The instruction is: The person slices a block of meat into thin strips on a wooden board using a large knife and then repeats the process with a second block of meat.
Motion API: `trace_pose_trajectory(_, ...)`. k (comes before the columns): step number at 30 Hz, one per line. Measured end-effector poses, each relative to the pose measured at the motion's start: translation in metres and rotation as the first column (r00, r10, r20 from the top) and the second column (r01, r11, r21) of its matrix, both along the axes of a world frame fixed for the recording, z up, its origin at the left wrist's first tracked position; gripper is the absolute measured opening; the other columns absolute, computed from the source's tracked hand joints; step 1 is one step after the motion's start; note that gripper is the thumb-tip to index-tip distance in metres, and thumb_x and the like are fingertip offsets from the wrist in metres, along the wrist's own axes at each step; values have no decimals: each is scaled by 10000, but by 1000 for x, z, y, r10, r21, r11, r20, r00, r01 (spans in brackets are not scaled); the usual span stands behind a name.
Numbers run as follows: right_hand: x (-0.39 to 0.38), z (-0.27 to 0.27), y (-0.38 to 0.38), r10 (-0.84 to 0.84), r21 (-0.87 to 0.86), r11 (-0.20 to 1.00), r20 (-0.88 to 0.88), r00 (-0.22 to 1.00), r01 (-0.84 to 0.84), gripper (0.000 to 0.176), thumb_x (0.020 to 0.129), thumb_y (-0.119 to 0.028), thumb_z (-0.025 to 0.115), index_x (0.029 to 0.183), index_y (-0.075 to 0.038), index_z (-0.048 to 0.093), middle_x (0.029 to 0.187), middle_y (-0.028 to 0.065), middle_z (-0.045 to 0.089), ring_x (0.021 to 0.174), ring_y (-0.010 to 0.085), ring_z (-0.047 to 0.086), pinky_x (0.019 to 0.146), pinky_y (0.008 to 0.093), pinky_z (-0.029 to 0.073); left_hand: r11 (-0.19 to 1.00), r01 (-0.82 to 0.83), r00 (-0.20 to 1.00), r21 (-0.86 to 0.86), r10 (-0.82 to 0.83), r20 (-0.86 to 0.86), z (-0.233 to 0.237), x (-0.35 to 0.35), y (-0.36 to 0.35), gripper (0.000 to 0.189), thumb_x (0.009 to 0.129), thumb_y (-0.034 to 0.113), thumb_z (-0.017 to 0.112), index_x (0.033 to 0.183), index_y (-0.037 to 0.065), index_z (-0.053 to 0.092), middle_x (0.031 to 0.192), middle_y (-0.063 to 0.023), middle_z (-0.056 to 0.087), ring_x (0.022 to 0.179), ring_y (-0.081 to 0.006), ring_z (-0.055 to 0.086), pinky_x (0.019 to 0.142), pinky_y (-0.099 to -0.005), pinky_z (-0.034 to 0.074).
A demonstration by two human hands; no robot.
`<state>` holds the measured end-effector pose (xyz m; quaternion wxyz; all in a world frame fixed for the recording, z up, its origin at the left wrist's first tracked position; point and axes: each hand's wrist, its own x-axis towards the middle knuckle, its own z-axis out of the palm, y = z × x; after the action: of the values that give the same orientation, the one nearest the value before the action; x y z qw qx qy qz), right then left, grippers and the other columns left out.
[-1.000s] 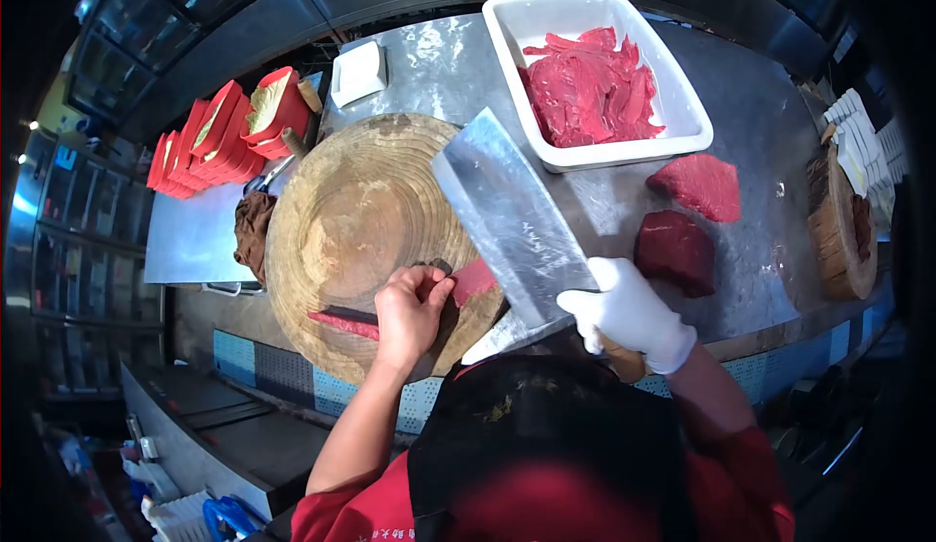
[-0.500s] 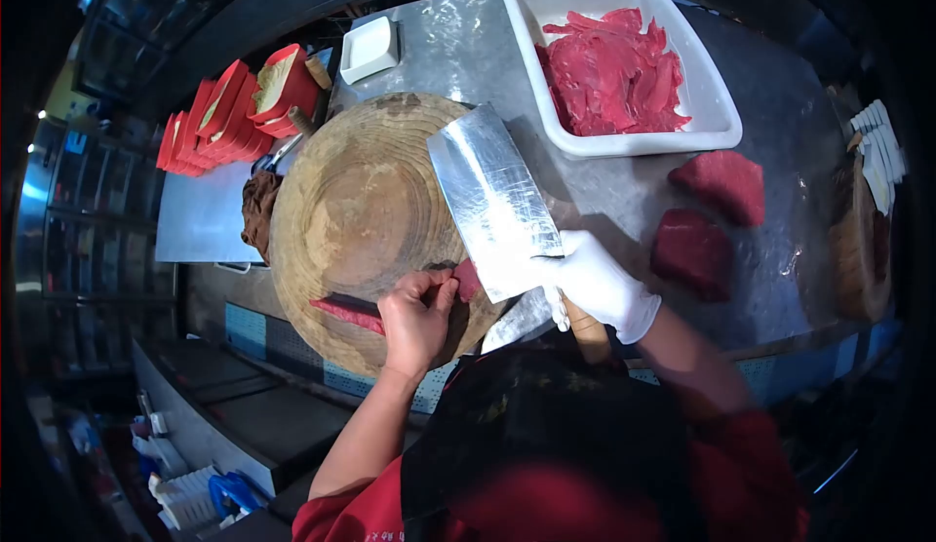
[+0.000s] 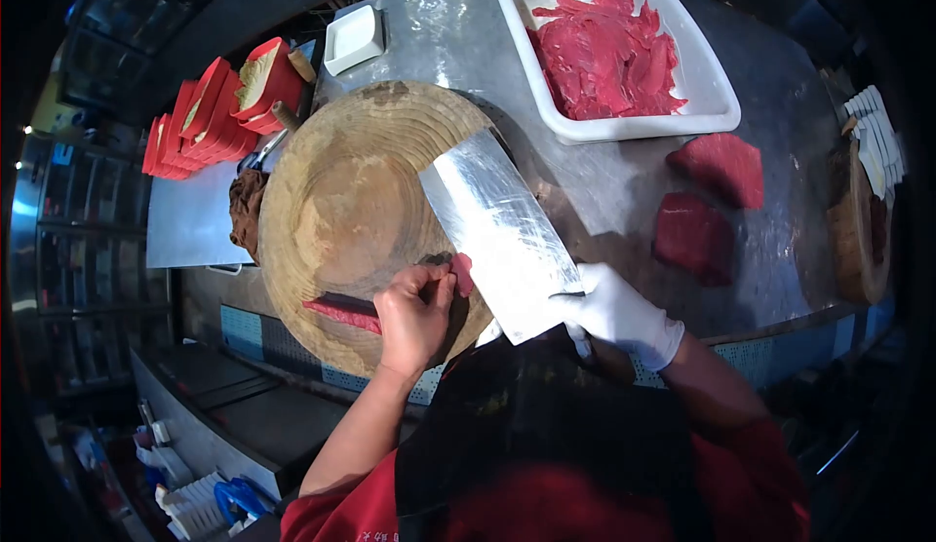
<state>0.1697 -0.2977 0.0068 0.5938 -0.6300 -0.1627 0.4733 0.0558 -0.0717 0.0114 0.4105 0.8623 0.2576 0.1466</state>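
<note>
Wooden block (image 3: pixel 341 201); cleaver (image 3: pixel 502 240) aslant, tip forward and left.

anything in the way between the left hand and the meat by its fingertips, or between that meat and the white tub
Nothing visible separates the left hand from the meat piece beside it. Between that piece and the white tub, the cleaver blade in the gloved right hand crosses the direct line in this view.

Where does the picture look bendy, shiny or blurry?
Head view: edges bow round and corners go black, probably from a wide lens; head view: glare whitens the cleaver in the gloved right hand; head view: the red patch at bottom middle is blurry.
</note>
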Motion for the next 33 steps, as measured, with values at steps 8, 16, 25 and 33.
trace_pose_trajectory(8,26,-7,33,47,89,995,31,998,-49,204,959,-92,615,1083,59,673,710,86,661,461,109,556,419,277,471,999,27,999,45,-25,-29,0,0,2,108,818,38,765,882,-36,719,853,-183,721,720,-233,722,676,-314,558)
trace_pose_trajectory(16,15,21,9,98,104,991,-180,979,-80,149,938,-74,595,942,70,631,643,86,618,425,133,551,389,290,446,999,-51,998,-9,51,-32,2,0,-3,118,825,41,772,876,-43,707,763,-108,714,667,-120,649,646,-280,527)
trace_pose_trajectory(25,20,17,31,45,10,999,-73,996,-45,158,927,-92,604,849,44,614,535,75,558,380,155,527,356,300,422,999,-5,998,32,7,-68,7,2,0,84,817,29,764,845,-25,706,739,-107,702,652,-125,645,644,-280,521)
trace_pose_trajectory(33,30,14,46,86,81,994,-205,975,-71,169,946,-115,626,889,42,652,595,89,618,416,152,552,369,307,443,999,-1,999,48,3,-34,4,1,-3,84,801,7,758,815,-34,686,770,-126,699,667,-165,660,649,-304,523)
